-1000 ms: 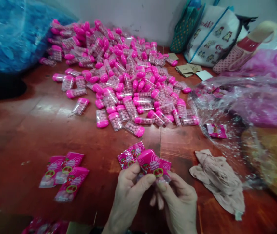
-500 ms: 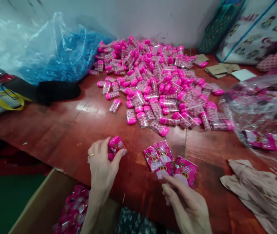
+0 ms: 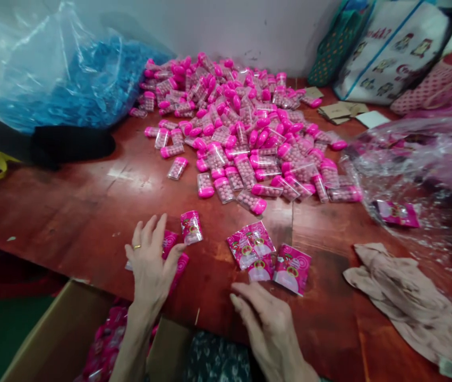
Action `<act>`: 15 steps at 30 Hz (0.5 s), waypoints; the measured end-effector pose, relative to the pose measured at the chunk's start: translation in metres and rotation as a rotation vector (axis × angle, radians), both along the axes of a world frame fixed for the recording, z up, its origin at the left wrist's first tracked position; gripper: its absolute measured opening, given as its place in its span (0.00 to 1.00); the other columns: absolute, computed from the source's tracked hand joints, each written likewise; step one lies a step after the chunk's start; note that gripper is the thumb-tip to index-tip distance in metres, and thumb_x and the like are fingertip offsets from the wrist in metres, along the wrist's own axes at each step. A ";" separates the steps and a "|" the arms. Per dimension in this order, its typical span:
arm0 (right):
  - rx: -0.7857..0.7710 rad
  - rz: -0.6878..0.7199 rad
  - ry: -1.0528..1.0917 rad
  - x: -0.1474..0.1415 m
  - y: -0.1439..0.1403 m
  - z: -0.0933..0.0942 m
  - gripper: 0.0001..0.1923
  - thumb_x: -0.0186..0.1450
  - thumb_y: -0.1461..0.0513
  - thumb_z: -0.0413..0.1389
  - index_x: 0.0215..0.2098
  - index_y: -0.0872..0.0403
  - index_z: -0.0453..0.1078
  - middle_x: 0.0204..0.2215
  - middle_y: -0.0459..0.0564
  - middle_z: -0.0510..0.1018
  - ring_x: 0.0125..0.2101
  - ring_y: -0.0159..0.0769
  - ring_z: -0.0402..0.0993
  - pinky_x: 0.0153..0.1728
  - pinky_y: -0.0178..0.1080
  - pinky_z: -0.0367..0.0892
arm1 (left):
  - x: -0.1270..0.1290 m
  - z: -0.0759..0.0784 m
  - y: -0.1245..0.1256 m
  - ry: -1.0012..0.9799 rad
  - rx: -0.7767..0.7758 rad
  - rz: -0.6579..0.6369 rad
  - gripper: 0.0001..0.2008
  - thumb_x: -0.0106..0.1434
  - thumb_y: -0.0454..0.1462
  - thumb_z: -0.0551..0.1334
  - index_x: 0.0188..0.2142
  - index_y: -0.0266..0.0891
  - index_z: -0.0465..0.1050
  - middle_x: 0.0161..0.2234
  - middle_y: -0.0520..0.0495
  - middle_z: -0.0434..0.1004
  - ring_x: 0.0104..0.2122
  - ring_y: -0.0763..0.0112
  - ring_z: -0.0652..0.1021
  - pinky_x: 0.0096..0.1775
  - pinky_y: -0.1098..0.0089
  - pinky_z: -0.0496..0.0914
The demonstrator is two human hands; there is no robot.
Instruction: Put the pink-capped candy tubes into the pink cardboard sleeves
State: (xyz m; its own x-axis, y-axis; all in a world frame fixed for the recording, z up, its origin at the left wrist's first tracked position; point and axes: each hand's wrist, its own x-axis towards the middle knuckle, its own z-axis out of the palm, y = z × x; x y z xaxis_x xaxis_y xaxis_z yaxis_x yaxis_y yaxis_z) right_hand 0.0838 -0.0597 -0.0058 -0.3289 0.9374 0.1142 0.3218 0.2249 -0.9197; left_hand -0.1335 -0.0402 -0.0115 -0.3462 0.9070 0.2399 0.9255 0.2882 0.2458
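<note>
My left hand [image 3: 148, 265], a ring on one finger, is spread over the wood table with its fingers apart. Partly hidden beneath it lie pink printed packs [image 3: 178, 270]. Just past its thumb, a small candy container in a pink printed sleeve [image 3: 191, 227] lies on the table. My right hand [image 3: 269, 323] hovers low near the table's front edge, fingers stretched out and holding nothing that I can see. Beyond its fingertips are several flat pink printed sleeves [image 3: 252, 246], overlapping, with another sleeve [image 3: 292, 268] at their right.
A large heap of clear candy containers with pink caps [image 3: 245, 127] covers the back middle. Blue pieces fill a plastic bag [image 3: 86, 79] at left. A beige cloth [image 3: 404, 297] and a clear plastic bag [image 3: 417, 159] are at right. Below the edge stands a cardboard box [image 3: 50, 329] of pink packs.
My left hand has let go of the sleeved candy container, which now lies on the table, and its fingers have spread. My right hand has drawn back from the flat sleeves. The view has shifted slightly.
</note>
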 end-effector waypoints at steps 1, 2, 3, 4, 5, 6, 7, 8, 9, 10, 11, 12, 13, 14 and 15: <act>-0.001 0.049 -0.003 -0.005 -0.002 0.000 0.11 0.66 0.64 0.50 0.40 0.57 0.74 0.25 0.50 0.76 0.24 0.34 0.75 0.26 0.32 0.71 | 0.004 0.001 0.003 0.023 -0.028 -0.043 0.31 0.63 0.50 0.51 0.61 0.37 0.55 0.61 0.32 0.57 0.61 0.43 0.54 0.52 0.39 0.54; -0.003 0.089 -0.003 -0.008 -0.003 -0.001 0.11 0.67 0.63 0.49 0.39 0.56 0.74 0.25 0.50 0.76 0.24 0.34 0.74 0.25 0.32 0.70 | 0.008 0.002 0.006 0.062 -0.077 -0.092 0.32 0.62 0.51 0.52 0.61 0.39 0.55 0.62 0.32 0.55 0.61 0.41 0.53 0.52 0.37 0.52; -0.008 0.110 0.005 -0.011 -0.004 -0.003 0.12 0.67 0.62 0.49 0.39 0.55 0.74 0.24 0.49 0.76 0.22 0.33 0.74 0.24 0.31 0.70 | 0.012 0.003 0.010 0.104 -0.129 -0.139 0.32 0.61 0.51 0.54 0.61 0.41 0.57 0.62 0.32 0.54 0.61 0.39 0.52 0.51 0.35 0.51; -0.020 0.115 0.023 -0.012 -0.005 -0.004 0.12 0.67 0.61 0.49 0.38 0.53 0.75 0.24 0.49 0.76 0.22 0.33 0.73 0.24 0.31 0.69 | 0.015 0.004 0.013 0.140 -0.170 -0.171 0.30 0.61 0.50 0.54 0.60 0.42 0.58 0.62 0.32 0.55 0.61 0.39 0.52 0.51 0.35 0.50; -0.036 0.102 0.051 -0.011 -0.005 -0.006 0.11 0.67 0.60 0.50 0.38 0.51 0.75 0.24 0.48 0.77 0.22 0.34 0.73 0.23 0.32 0.70 | 0.015 0.004 0.016 0.165 -0.196 -0.180 0.27 0.63 0.48 0.53 0.59 0.42 0.60 0.61 0.33 0.57 0.61 0.40 0.53 0.51 0.35 0.50; -0.056 0.086 0.084 -0.010 -0.005 -0.008 0.10 0.66 0.58 0.52 0.38 0.49 0.76 0.24 0.48 0.78 0.22 0.35 0.74 0.24 0.32 0.71 | 0.014 0.004 0.017 0.181 -0.206 -0.174 0.25 0.64 0.46 0.52 0.59 0.42 0.60 0.60 0.34 0.59 0.60 0.42 0.55 0.52 0.36 0.50; -0.078 0.070 0.116 -0.008 -0.004 -0.010 0.09 0.64 0.57 0.54 0.38 0.47 0.76 0.24 0.47 0.78 0.22 0.36 0.74 0.24 0.33 0.71 | 0.010 0.004 0.015 0.190 -0.207 -0.153 0.24 0.65 0.44 0.51 0.58 0.41 0.61 0.59 0.34 0.61 0.60 0.43 0.56 0.53 0.39 0.51; -0.099 0.059 0.141 -0.006 -0.003 -0.012 0.09 0.63 0.56 0.56 0.38 0.46 0.76 0.25 0.47 0.79 0.22 0.36 0.75 0.24 0.33 0.72 | 0.005 0.003 0.011 0.196 -0.202 -0.121 0.23 0.65 0.43 0.50 0.58 0.40 0.61 0.58 0.34 0.63 0.59 0.45 0.58 0.53 0.41 0.52; -0.114 0.049 0.160 -0.004 -0.003 -0.014 0.08 0.62 0.55 0.57 0.38 0.45 0.76 0.25 0.47 0.79 0.22 0.37 0.75 0.24 0.34 0.72 | -0.002 0.002 0.003 0.201 -0.193 -0.087 0.23 0.65 0.43 0.50 0.57 0.39 0.62 0.57 0.34 0.64 0.59 0.46 0.59 0.53 0.43 0.53; -0.123 0.040 0.173 -0.002 -0.002 -0.015 0.08 0.61 0.55 0.58 0.37 0.44 0.76 0.25 0.47 0.79 0.22 0.38 0.75 0.24 0.35 0.73 | -0.010 0.001 -0.008 0.203 -0.182 -0.048 0.23 0.65 0.43 0.50 0.57 0.38 0.62 0.56 0.33 0.65 0.58 0.46 0.60 0.53 0.44 0.54; -0.128 0.031 0.184 0.000 -0.002 -0.017 0.07 0.60 0.55 0.58 0.36 0.44 0.77 0.25 0.47 0.79 0.22 0.39 0.76 0.24 0.35 0.73 | -0.019 0.000 -0.023 0.202 -0.161 0.001 0.23 0.65 0.43 0.51 0.56 0.37 0.63 0.55 0.33 0.65 0.58 0.46 0.61 0.53 0.46 0.55; -0.128 0.024 0.194 0.001 -0.002 -0.018 0.07 0.60 0.55 0.58 0.35 0.44 0.77 0.25 0.47 0.80 0.22 0.39 0.76 0.23 0.35 0.73 | -0.027 -0.002 -0.040 0.195 -0.140 0.050 0.23 0.65 0.43 0.51 0.56 0.37 0.63 0.55 0.32 0.66 0.57 0.46 0.62 0.54 0.46 0.55; -0.125 0.016 0.200 0.002 -0.002 -0.020 0.07 0.60 0.55 0.59 0.35 0.44 0.77 0.25 0.47 0.80 0.22 0.39 0.76 0.23 0.35 0.73 | -0.034 -0.003 -0.058 0.181 -0.132 0.094 0.23 0.64 0.43 0.52 0.57 0.37 0.62 0.54 0.32 0.66 0.57 0.45 0.62 0.54 0.46 0.55; -0.121 0.014 0.196 0.002 -0.002 -0.022 0.07 0.60 0.55 0.59 0.35 0.44 0.77 0.25 0.47 0.80 0.23 0.39 0.76 0.23 0.35 0.73 | -0.039 -0.005 -0.078 0.145 -0.107 0.149 0.24 0.63 0.43 0.53 0.58 0.38 0.61 0.54 0.32 0.66 0.57 0.44 0.63 0.54 0.46 0.56; -0.113 0.015 0.183 0.002 -0.003 -0.023 0.07 0.60 0.55 0.59 0.36 0.45 0.77 0.25 0.47 0.80 0.23 0.38 0.76 0.24 0.35 0.73 | -0.043 -0.006 -0.097 0.089 -0.019 0.235 0.25 0.62 0.43 0.54 0.58 0.39 0.60 0.54 0.33 0.65 0.55 0.44 0.65 0.52 0.48 0.60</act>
State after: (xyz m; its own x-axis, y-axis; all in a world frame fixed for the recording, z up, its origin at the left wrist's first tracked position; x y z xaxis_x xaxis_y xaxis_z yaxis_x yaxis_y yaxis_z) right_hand 0.0859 -0.0630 -0.0290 -0.3263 0.9428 0.0680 0.1440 0.1207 -0.9822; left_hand -0.1762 -0.1375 -0.0173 -0.5268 0.8085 0.2624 0.8500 0.5021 0.1592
